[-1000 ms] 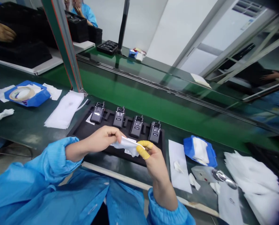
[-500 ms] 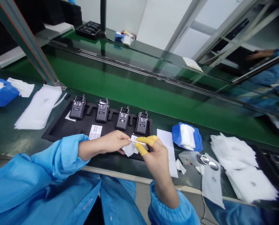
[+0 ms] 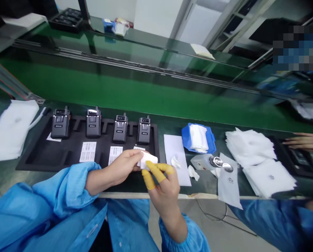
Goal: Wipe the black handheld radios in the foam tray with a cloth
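Some fingers (image 3: 133, 155) of the left hand (image 3: 121, 166), pinching white cloth (image 3: 149, 158), are hidden; whether the right hand (image 3: 167, 191) grips cannot be told.

- Dark green workbench (image 3: 130, 187) under the left hand (image 3: 122, 166), with a pale front edge (image 3: 127, 195) passing beneath the right hand (image 3: 165, 190).
- Beyond both hands, a broad green strip (image 3: 119, 92), bordered by a metal rail (image 3: 146, 70).
- Past that, a glossy green counter (image 3: 156, 43) and white wall (image 3: 156, 17).
- Well left of the left hand, a slanting metal frame (image 3: 6, 78).
- Far beyond and right of the right hand, shelving (image 3: 237, 21).
- Below the right hand, grey floor (image 3: 224, 238).
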`<move>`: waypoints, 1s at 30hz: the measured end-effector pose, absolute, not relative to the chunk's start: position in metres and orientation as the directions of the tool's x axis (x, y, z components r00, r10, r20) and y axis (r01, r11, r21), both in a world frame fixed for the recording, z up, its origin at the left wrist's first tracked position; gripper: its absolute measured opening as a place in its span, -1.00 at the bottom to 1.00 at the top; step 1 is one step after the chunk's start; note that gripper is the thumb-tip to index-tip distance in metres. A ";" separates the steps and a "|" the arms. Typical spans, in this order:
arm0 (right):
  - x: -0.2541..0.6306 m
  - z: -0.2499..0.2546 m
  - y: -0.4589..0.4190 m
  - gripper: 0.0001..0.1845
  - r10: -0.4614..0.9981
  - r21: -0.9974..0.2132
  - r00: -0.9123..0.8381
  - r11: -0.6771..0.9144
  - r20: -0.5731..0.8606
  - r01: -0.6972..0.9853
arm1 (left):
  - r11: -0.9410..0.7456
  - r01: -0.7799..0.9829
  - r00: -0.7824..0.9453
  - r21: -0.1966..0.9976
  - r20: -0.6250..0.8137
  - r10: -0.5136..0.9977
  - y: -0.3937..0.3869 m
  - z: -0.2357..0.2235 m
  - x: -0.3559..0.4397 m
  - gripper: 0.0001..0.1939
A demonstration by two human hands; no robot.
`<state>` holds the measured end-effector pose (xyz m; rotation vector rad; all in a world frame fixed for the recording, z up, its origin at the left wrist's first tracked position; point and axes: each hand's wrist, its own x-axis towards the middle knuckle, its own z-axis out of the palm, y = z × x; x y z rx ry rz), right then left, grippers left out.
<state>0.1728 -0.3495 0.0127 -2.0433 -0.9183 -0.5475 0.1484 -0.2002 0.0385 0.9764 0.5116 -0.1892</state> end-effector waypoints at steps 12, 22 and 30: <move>0.221 -0.007 -0.407 -0.65 0.314 -0.246 0.614 -0.714 0.724 0.655 | 0.257 0.515 0.855 0.818 -0.511 -0.087 -0.204 0.044 0.160 -0.45; 0.292 -0.006 -0.496 -0.72 0.147 0.016 0.839 -0.986 0.524 0.163 | -0.030 0.479 0.876 0.877 -0.475 0.085 -0.182 0.034 0.164 -0.35; 0.281 -0.011 -0.510 -0.78 0.228 0.192 0.830 -0.970 0.509 0.150 | -0.304 0.266 0.962 0.915 -0.274 0.017 -0.172 0.027 0.155 -0.53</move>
